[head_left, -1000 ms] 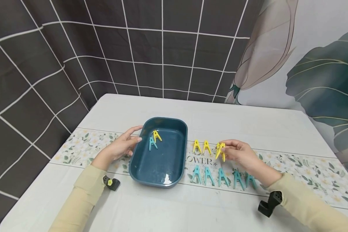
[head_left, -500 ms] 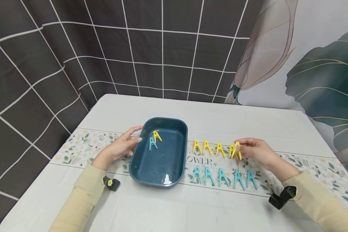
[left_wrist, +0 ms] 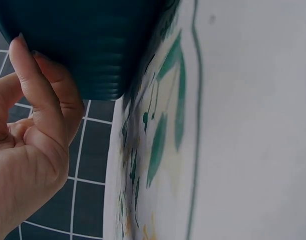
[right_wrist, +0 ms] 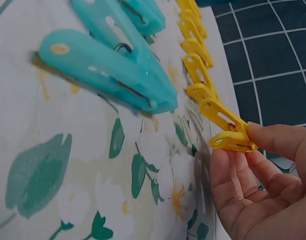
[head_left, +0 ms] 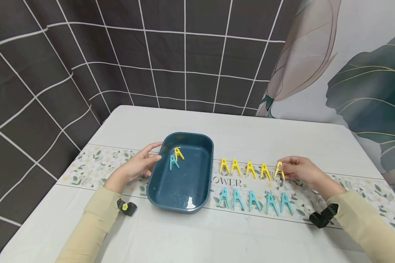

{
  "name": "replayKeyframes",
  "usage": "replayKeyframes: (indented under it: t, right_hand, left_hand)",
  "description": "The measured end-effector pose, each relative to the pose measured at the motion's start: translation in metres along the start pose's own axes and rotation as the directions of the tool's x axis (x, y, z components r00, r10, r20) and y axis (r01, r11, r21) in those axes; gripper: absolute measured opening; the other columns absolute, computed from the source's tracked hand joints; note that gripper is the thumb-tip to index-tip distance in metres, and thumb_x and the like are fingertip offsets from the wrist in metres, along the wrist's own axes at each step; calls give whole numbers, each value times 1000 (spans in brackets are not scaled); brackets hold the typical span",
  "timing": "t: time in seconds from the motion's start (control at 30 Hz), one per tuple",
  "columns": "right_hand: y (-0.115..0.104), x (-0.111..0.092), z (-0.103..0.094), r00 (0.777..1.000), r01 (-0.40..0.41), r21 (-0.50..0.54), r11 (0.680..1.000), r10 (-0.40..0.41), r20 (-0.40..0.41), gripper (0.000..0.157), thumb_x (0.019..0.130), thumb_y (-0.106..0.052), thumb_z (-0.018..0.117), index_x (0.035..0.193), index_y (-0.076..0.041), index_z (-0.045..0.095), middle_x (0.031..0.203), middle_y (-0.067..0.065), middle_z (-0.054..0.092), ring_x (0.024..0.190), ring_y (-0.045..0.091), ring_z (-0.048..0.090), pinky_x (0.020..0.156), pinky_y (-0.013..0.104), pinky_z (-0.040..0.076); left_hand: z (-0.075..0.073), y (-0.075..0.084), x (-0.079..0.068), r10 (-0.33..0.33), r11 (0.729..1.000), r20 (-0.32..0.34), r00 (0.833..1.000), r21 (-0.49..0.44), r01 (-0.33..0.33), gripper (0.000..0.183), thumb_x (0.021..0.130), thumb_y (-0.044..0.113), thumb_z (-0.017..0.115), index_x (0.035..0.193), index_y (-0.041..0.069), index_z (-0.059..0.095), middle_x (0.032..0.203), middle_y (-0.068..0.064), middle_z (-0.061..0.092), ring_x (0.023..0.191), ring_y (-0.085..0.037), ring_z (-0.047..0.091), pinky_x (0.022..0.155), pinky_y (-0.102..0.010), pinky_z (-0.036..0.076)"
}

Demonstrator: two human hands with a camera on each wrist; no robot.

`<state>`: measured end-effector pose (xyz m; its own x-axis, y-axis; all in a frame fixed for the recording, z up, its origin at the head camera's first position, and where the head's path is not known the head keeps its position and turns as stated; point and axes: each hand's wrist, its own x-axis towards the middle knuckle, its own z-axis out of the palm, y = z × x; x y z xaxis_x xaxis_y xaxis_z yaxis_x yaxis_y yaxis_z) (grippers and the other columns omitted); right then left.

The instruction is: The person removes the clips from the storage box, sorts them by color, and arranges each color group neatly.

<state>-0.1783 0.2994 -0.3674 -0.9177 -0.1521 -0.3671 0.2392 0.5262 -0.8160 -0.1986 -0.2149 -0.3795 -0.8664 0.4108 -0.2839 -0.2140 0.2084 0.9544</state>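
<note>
A dark blue rectangular basin [head_left: 187, 182] stands on the table, with one yellow and one teal clothespin [head_left: 174, 162] inside. My left hand [head_left: 139, 165] rests its thumb and fingertips against the basin's left side; the left wrist view shows extended fingers on the outer wall. At the right end of a row of yellow clothespins [head_left: 249, 169], my right hand [head_left: 301, 170] pinches a yellow clothespin [right_wrist: 222, 117] between thumb and fingertips. Its legs point toward the near side. A row of teal clothespins [head_left: 252, 201] lies nearer the person, parallel to the yellow row.
The white tablecloth [head_left: 197, 237] has a printed floral band [head_left: 352, 191] running across it, with lettering between the two rows. A dark gridded curtain [head_left: 200, 54] hangs behind the table, and a leaf-patterned curtain [head_left: 365, 84] hangs at the right.
My right hand has moved right along the yellow row. Single yellow clothespins now lie spaced out where it passed, and one is still in its fingers. The left hand and basin have stayed put.
</note>
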Motion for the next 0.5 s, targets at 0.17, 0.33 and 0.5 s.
replayKeyframes:
  t: [0.17, 0.33, 0.5]
  right_hand:
    - [3, 3, 1, 1000, -19, -44, 999, 20, 23, 50, 97, -20, 55, 131, 14, 42, 101, 2, 63, 83, 6, 61, 75, 25, 56]
    - [3, 4, 1, 998, -58, -78, 995, 60, 19, 50, 96, -21, 55, 132, 12, 43, 110, 10, 63, 85, 7, 61, 76, 25, 56]
    - [3, 1, -2, 998, -54, -110, 992, 58, 30, 48, 97, -21, 53, 131, 12, 43, 120, 20, 59, 89, 9, 61, 77, 26, 56]
  left_hand:
    - [0, -1, 0, 1, 1000, -7, 1000, 0, -1, 62, 100, 23, 50, 152, 24, 17, 126, -22, 51, 71, -8, 56, 50, -18, 48]
    - [0, -1, 0, 2, 1000, -8, 1000, 3, -2, 62, 99, 24, 50, 152, 24, 18, 128, -24, 50, 72, -9, 56, 50, -18, 48]
    - [0, -1, 0, -1, 1000, -12, 1000, 7, 1, 62, 100, 24, 50, 152, 25, 18, 126, -23, 51, 72, -9, 57, 50, -18, 48]
